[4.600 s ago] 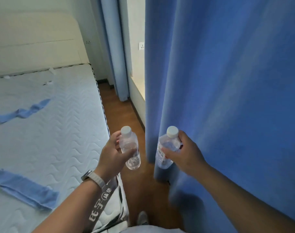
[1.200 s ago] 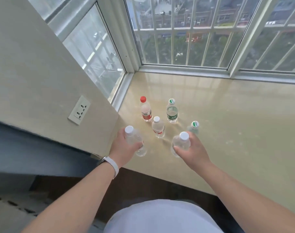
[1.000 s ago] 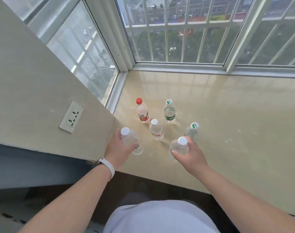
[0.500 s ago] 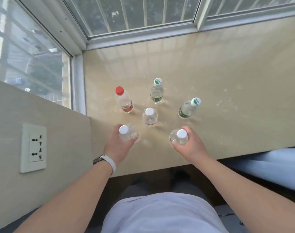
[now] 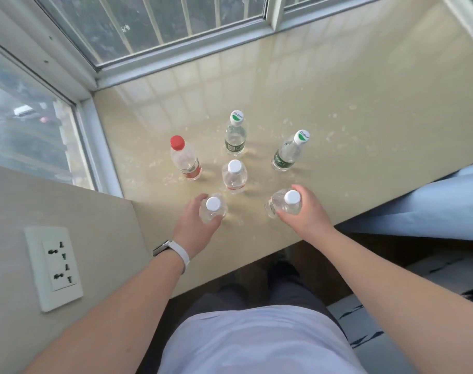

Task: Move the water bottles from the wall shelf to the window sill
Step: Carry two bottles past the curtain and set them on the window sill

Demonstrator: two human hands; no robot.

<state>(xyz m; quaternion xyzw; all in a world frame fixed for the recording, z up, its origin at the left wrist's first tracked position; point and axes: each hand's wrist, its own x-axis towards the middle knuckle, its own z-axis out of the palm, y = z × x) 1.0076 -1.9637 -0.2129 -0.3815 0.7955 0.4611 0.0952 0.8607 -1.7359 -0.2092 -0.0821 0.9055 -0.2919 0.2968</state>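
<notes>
On the near sill (image 5: 365,117), your left hand (image 5: 193,230) grips the left bottle (image 5: 213,210), your right hand (image 5: 307,215) the right bottle (image 5: 277,205). Stand both, then release.

I read the window sill (image 5: 365,109) as polished and glossy, throwing back pale reflections. The bottles (image 5: 235,177) are clear, smooth plastic. The wall socket (image 5: 54,268) looks like smooth white plastic; the curtain (image 5: 432,201) is matt blue cloth.
</notes>
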